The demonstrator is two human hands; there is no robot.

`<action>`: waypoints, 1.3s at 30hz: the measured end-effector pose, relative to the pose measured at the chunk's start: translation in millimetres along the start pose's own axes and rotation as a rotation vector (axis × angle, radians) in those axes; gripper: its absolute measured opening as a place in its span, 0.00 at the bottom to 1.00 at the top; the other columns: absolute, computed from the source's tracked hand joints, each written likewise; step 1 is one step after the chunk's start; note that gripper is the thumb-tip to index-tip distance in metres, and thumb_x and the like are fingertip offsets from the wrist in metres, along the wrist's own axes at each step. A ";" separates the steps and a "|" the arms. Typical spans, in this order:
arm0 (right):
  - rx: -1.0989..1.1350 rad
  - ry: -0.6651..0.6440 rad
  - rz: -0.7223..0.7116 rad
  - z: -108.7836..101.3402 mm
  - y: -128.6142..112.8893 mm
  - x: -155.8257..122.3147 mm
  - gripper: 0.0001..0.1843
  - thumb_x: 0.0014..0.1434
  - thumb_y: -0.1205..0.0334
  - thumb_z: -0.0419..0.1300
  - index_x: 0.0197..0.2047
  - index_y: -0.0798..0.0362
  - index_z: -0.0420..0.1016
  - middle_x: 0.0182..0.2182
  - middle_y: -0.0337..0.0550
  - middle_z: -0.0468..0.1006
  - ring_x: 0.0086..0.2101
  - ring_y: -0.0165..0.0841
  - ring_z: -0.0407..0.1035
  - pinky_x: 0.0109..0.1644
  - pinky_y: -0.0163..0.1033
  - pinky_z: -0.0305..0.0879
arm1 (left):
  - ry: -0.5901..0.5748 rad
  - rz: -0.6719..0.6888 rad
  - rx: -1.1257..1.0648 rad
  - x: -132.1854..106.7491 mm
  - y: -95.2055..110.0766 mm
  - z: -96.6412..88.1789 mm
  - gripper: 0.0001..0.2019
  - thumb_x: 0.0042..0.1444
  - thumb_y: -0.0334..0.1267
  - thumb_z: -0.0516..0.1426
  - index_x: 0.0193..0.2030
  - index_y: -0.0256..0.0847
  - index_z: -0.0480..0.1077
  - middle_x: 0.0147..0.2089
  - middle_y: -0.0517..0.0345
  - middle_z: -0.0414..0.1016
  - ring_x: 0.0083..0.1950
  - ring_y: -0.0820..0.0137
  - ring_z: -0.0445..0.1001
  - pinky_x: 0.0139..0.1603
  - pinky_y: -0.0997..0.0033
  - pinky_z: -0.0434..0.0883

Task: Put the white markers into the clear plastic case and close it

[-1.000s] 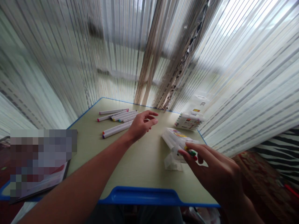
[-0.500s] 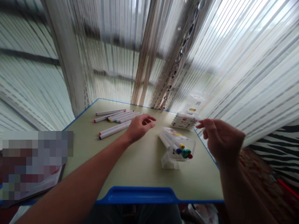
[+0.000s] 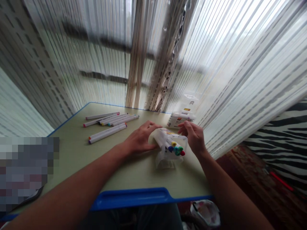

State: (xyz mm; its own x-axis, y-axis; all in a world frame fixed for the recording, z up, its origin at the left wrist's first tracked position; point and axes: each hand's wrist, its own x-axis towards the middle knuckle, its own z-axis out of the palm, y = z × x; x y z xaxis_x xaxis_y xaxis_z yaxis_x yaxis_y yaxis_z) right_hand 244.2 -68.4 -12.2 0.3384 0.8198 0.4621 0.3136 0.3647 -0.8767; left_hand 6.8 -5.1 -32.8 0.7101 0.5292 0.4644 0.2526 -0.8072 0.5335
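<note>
A clear plastic marker case (image 3: pixel 162 156) lies tilted on the table in front of me. Coloured marker caps (image 3: pixel 177 149) in yellow, blue, green and red face me from its open end. My left hand (image 3: pixel 141 137) is closed around the case's left rear part, fingertips at the top edge and thumb lower on the side. To the right of the case, my right hand (image 3: pixel 194 136) hovers with curled fingers; whether anything is between them is hidden. Several loose white markers (image 3: pixel 107 132) with coloured ends lie at the left.
Behind my right hand, a second clear marker case (image 3: pixel 177 120) stands with its lid raised. The table (image 3: pixel 134 175) has a blue rim with a blue tray (image 3: pixel 131 195) at the front. Striped curtains (image 3: pixel 107 57) hang behind. A blurred-out object (image 3: pixel 26 172) is at the left.
My left hand has moved right onto the marker case. My right hand has come in leftward and lies closer to the case, fingers still curled. The view has turned slightly right.
</note>
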 end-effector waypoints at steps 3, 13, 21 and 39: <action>-0.024 -0.012 0.013 0.7 3.2 2.5 0.24 0.59 0.41 0.59 0.29 0.55 0.78 0.17 0.41 0.75 0.15 0.26 0.59 0.17 0.34 0.51 | 0.034 0.013 0.009 1.8 5.2 3.9 0.34 0.50 0.45 0.67 0.65 0.47 0.66 0.60 0.44 0.66 0.60 0.53 0.70 0.59 0.53 0.70; -0.090 -0.104 0.045 -0.5 11.7 1.9 0.26 0.59 0.39 0.58 0.30 0.55 0.78 0.18 0.41 0.76 0.16 0.28 0.61 0.19 0.35 0.55 | 0.025 0.041 0.034 5.6 8.0 8.0 0.29 0.52 0.43 0.66 0.62 0.44 0.71 0.58 0.45 0.69 0.55 0.56 0.73 0.56 0.58 0.71; -0.111 -0.181 0.093 2.8 8.8 -1.0 0.24 0.59 0.43 0.58 0.23 0.54 0.75 0.14 0.38 0.69 0.16 0.29 0.60 0.20 0.35 0.55 | 0.117 0.042 0.004 5.5 2.5 2.6 0.28 0.51 0.41 0.66 0.60 0.43 0.72 0.57 0.46 0.70 0.52 0.58 0.74 0.54 0.60 0.72; 0.156 -0.788 0.485 -6.2 -5.3 -7.9 0.17 0.46 0.65 0.71 0.42 0.55 0.84 0.32 0.49 0.82 0.22 0.26 0.66 0.22 0.30 0.57 | 0.397 -0.102 0.186 3.4 -19.3 -17.6 0.27 0.48 0.40 0.67 0.57 0.41 0.73 0.51 0.51 0.73 0.43 0.66 0.74 0.38 0.69 0.74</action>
State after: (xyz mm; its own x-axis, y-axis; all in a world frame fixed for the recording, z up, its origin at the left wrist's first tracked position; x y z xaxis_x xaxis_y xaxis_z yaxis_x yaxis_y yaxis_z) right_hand 245.4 -79.5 -10.4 -0.3155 0.9397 -0.1319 0.1539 -0.0865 -0.9843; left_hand -7.2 16.9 -29.1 0.3771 0.6389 0.6705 0.4482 -0.7595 0.4715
